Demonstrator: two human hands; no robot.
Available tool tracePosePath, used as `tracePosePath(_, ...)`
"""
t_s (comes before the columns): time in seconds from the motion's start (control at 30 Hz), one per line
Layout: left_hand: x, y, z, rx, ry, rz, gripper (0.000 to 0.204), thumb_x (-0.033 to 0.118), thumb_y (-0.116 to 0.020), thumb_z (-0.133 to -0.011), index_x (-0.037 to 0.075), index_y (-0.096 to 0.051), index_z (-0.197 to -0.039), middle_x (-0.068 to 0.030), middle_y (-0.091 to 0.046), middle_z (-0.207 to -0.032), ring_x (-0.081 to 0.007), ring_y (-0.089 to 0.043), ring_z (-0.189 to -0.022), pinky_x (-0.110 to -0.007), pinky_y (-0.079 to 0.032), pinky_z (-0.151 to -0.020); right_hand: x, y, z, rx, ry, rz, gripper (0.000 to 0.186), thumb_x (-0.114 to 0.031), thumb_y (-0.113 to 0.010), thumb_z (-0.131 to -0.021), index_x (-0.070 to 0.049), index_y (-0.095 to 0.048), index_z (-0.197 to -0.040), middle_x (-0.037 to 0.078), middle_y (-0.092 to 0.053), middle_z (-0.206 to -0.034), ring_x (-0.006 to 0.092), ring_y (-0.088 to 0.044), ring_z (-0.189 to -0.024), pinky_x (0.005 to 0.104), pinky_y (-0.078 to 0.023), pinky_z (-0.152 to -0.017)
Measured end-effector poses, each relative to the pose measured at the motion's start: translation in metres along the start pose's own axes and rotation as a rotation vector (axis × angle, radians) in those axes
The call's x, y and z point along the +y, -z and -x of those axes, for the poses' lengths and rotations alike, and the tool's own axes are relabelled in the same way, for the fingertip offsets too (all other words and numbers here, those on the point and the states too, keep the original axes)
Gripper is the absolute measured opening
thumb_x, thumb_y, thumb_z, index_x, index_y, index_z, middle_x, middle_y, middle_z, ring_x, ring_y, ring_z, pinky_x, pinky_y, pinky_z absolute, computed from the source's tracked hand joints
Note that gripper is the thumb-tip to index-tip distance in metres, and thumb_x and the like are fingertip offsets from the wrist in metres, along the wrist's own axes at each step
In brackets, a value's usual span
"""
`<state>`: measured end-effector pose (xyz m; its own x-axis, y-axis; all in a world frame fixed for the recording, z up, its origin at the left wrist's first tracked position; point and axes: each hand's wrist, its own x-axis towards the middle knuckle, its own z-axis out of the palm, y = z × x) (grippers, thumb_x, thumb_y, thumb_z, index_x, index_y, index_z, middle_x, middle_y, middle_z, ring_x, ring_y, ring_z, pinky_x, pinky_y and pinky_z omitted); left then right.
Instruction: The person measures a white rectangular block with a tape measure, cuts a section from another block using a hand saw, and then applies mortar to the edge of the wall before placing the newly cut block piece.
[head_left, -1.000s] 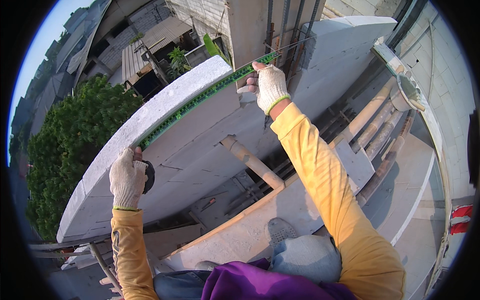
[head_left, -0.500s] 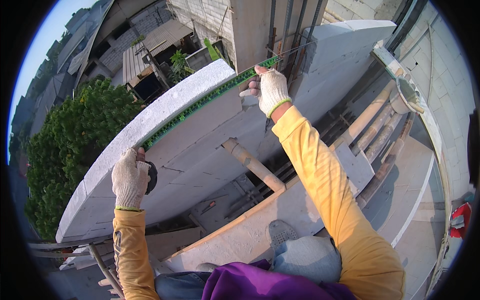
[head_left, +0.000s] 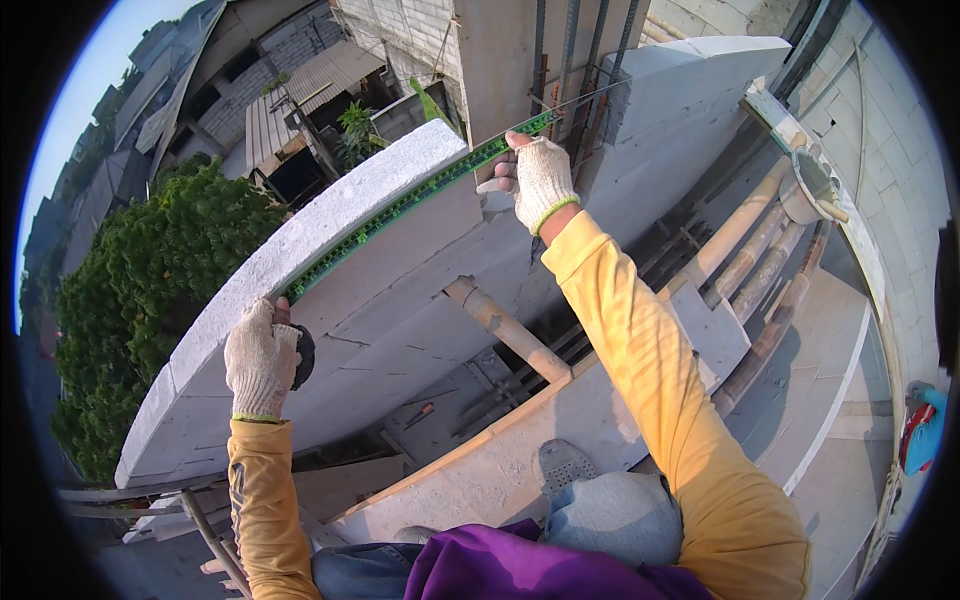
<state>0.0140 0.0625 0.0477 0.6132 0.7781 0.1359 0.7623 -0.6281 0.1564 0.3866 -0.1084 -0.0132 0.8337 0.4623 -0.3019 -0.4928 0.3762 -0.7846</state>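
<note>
A long green perforated strip [head_left: 384, 227] lies along the inner top edge of the pale block wall [head_left: 220, 320]. At its lower-left end my left hand [head_left: 262, 355], in a fingerless knitted glove, grips it; a black rounded object sits at that palm, partly hidden. My right hand [head_left: 530, 180], similarly gloved, has curled fingertips gripping the strip near its upper-right end, by a gap in the wall top. Beyond this hand a concrete column [head_left: 505, 45] stands behind vertical steel bars [head_left: 570, 60].
Bamboo poles [head_left: 750, 255], a timber-edged plank [head_left: 450, 480] under my foot and a bucket [head_left: 805, 185] lie below and right. Trees [head_left: 120, 320] and lower roofs [head_left: 310, 75] stand beyond the wall. A blue and red shape [head_left: 922, 425], unclear, is at the far right.
Both hands and the strip have shifted slightly downward in the picture over the second. Blue now shows beside the red at the far right edge.
</note>
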Motion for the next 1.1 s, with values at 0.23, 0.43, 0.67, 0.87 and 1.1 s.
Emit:
tracePosePath(0.23,-0.005,0.013,0.034,-0.264,-0.218,0.045,0.031,0.031,-0.057,-0.108,0.002,-0.067,-0.105,-0.0152,-0.068,-0.076,-0.0294,-0.071,-0.065,-0.044,-0.055,-0.063,0.030,-0.004,0.060,-0.127,0.047,-0.012,0.023,-0.026,-0.076,-0.096,-0.007,-0.065,-0.101,0.005,-0.067,-0.076,0.0129,-0.063,-0.060,0.0261,-0.050,-0.051)
tracePosePath(0.43,-0.039,-0.007,0.127,-0.599,-0.061,0.601,0.031,0.030,-0.056,-0.109,0.001,-0.065,-0.108,-0.0183,-0.068,-0.082,-0.0348,-0.072,-0.080,-0.047,-0.056,-0.073,0.083,-0.033,0.194,-0.423,-0.011,0.485,0.032,-0.033,-0.068,-0.104,-0.001,-0.070,-0.108,0.004,-0.064,-0.082,0.0083,-0.056,-0.066,0.0243,-0.045,-0.061)
tracePosePath(0.67,-0.109,-0.023,0.236,-0.238,0.236,0.843,0.032,0.032,-0.056,-0.109,0.001,-0.064,-0.103,-0.0168,-0.063,-0.085,-0.0342,-0.067,-0.079,-0.046,-0.053,-0.072,0.155,-0.131,0.259,-1.247,-0.133,0.993,0.036,-0.031,-0.068,-0.106,0.004,-0.075,-0.112,0.005,-0.067,-0.082,0.0096,-0.059,-0.067,0.0260,-0.049,-0.062)
tracePosePath(0.87,-0.143,-0.029,0.335,0.180,0.799,1.052,0.032,0.030,-0.055,-0.108,0.001,-0.070,-0.108,-0.0064,-0.061,-0.086,-0.0175,-0.059,-0.079,-0.036,-0.049,-0.075,0.261,-0.204,0.319,-1.869,0.304,1.109,0.022,-0.018,-0.071,-0.096,0.000,-0.075,-0.109,0.018,-0.072,-0.099,0.0326,-0.069,-0.079,0.0407,-0.055,-0.077)
tracePosePath(1.1,-0.167,-0.039,0.450,0.967,1.414,1.219,0.031,0.029,-0.058,-0.108,0.001,-0.073,-0.110,0.0007,-0.062,-0.084,-0.0063,-0.056,-0.071,-0.024,-0.046,-0.066,0.418,-0.225,0.451,-2.259,0.981,1.246,0.045,-0.027,-0.070,-0.096,-0.004,-0.066,-0.133,0.017,-0.065,-0.128,0.0346,-0.063,-0.122,0.0523,-0.051,-0.104)
